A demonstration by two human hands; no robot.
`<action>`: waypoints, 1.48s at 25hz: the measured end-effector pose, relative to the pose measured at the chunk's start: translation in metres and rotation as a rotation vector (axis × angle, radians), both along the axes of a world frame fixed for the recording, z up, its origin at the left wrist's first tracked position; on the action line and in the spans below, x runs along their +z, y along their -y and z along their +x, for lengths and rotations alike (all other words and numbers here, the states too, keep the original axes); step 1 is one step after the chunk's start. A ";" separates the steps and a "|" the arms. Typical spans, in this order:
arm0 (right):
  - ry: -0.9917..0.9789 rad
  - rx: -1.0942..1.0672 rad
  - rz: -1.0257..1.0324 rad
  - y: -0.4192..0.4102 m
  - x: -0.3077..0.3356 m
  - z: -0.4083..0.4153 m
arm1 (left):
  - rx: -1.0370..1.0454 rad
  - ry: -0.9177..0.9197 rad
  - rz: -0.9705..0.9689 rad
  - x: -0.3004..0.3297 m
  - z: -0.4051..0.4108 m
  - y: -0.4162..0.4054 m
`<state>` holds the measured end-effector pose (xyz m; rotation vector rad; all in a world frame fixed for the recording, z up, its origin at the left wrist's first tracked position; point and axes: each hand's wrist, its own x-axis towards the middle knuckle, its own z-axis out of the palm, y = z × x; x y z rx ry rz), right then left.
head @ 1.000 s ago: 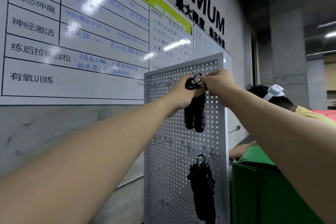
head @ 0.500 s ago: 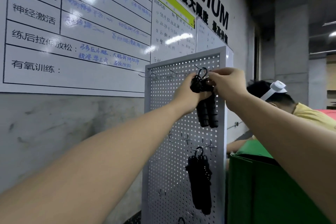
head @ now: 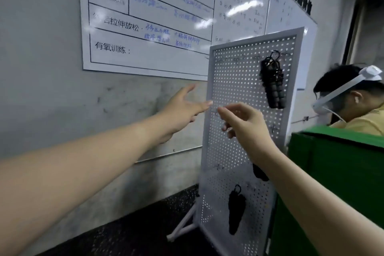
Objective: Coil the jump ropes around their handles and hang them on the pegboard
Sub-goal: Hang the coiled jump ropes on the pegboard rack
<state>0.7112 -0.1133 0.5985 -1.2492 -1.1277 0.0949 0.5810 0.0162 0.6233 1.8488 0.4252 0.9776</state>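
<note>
A coiled jump rope [head: 272,83], black, with its cord wound round two foam handles, hangs by a loop from a hook near the upper right of the pegboard [head: 234,81]. The handles hang downward, side by side and touching. A second black coiled rope [head: 235,210] hangs from a hook low on the same board, at lower centre of the frame; it is blurred. A third dark bundle [head: 258,172] shows only in part, just beside the right forearm, which hides the rest.

The pegboard is grey, perforated, framed, and stands tilted on a white stand [head: 182,226] at its lower left corner. Small wire hooks run along its top row.

The left hand [head: 182,110] lies at centre of the frame, left of the board's edge, its fingers [head: 204,104] straight and spread, holding nothing. The right hand [head: 247,122] lies in front of the middle of the board, index finger extended toward the left hand, other fingers loosely curled, holding nothing. Both hands are well below the upper rope and apart from it.

Behind the board, a white wall chart [head: 145,27] with printed and handwritten characters fills the upper centre. At right stands a green box [head: 336,172], and above it a second person [head: 357,106] wearing a white head strap.
</note>
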 end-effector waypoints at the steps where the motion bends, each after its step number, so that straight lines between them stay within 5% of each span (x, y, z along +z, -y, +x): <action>1: -0.026 0.051 -0.020 -0.006 -0.014 -0.019 | 0.013 -0.004 -0.019 -0.011 -0.023 0.005; 11: -0.047 0.528 -0.251 -0.052 -0.181 -0.246 | 0.312 -0.269 -0.302 -0.193 -0.296 0.025; 19: -0.003 0.705 -0.694 -0.042 -0.371 -0.349 | 0.293 -0.820 -0.467 -0.366 -0.419 0.054; 25: 0.023 0.721 -1.061 -0.018 -0.472 -0.383 | 0.295 -0.843 -0.613 -0.472 -0.454 0.057; 30: 0.686 0.522 -1.301 0.016 -0.544 -0.363 | 0.130 -0.967 -0.661 -0.540 -0.440 0.067; 37: 0.422 0.478 -1.263 0.041 -0.576 -0.362 | 0.131 -0.949 -0.694 -0.593 -0.424 0.099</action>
